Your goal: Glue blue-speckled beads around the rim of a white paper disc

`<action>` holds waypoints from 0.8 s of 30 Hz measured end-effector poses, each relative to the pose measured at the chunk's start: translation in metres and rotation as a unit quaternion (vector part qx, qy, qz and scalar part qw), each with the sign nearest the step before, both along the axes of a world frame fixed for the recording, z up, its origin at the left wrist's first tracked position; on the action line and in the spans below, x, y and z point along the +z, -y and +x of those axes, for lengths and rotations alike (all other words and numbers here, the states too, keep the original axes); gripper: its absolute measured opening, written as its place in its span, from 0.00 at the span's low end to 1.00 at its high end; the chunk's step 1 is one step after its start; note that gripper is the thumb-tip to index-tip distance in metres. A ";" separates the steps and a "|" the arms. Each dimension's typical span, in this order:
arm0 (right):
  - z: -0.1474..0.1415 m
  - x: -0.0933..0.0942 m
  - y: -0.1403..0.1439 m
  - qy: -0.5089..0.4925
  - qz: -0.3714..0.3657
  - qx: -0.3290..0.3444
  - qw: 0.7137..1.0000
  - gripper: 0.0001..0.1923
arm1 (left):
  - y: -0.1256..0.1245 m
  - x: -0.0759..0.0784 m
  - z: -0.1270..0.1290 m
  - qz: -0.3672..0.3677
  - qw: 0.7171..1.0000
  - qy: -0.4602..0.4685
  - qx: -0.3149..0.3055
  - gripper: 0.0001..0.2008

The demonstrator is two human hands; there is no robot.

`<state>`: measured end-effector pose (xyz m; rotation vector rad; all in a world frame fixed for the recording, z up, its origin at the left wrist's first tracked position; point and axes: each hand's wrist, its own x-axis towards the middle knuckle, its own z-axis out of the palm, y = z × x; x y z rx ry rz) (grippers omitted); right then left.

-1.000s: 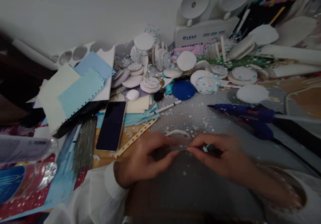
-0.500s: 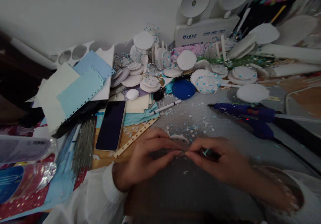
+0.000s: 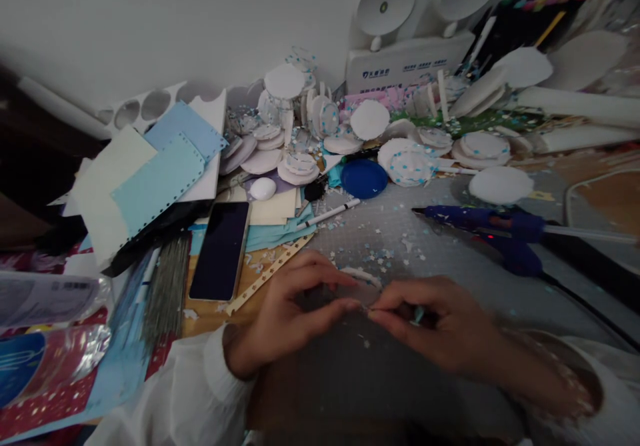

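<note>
Taking the dark phone point(image 3: 220, 249) as the marker, everything else spread out from it across the tabletop point(image 3: 450, 253). To its left lay a fan of pale blue and cream paper sheets point(image 3: 150, 179), one with a punched edge. Just right of the phone a cream punched strip point(image 3: 270, 273) ran slantwise, and beyond that a white pen point(image 3: 327, 214) lay on the grey mat. Right of the phone and nearer to me, the left hand point(image 3: 287, 313) had its thumb and forefinger pinched together, and the right hand point(image 3: 440, 326) met it fingertip to fingertip; between them they nipped a tiny scrap point(image 3: 369, 310), too small and blurred for me to name. The right hand's grip also pinched a small pale blue bit point(image 3: 417, 313) deeper in the fingers. Farther right and up from the phone sat a round blue lid point(image 3: 365, 178), and well to the right a blue glue gun point(image 3: 495, 229) lay on its side
</note>
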<state>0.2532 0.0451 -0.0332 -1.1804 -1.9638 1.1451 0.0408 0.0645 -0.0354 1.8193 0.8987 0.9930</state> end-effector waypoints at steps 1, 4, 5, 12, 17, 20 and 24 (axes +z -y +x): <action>0.000 0.000 0.000 -0.001 -0.004 -0.005 1.000 0.09 | 0.000 0.000 0.000 0.002 1.000 0.003 0.001 0.08; 0.000 0.001 -0.002 -0.014 -0.025 -0.024 0.999 0.11 | -0.002 0.000 -0.002 0.011 1.000 0.011 -0.008 0.07; 0.000 0.001 -0.002 -0.022 -0.036 -0.032 0.999 0.12 | -0.002 0.001 -0.002 0.011 1.000 0.015 -0.012 0.07; 0.002 0.000 -0.005 -0.054 -0.106 -0.060 0.991 0.14 | -0.003 0.006 -0.001 -0.055 0.998 0.019 -0.022 0.04; 0.001 -0.004 -0.008 -0.083 -0.151 -0.060 0.983 0.14 | -0.003 0.005 -0.001 -0.133 0.990 0.029 -0.036 0.05; 0.001 -0.007 -0.010 -0.110 -0.170 -0.058 0.977 0.14 | -0.003 0.005 -0.001 -0.196 0.978 0.055 -0.043 0.04; 0.001 -0.009 -0.012 -0.137 -0.215 -0.054 0.966 0.15 | -0.002 0.002 -0.001 -0.258 0.960 0.096 -0.044 0.04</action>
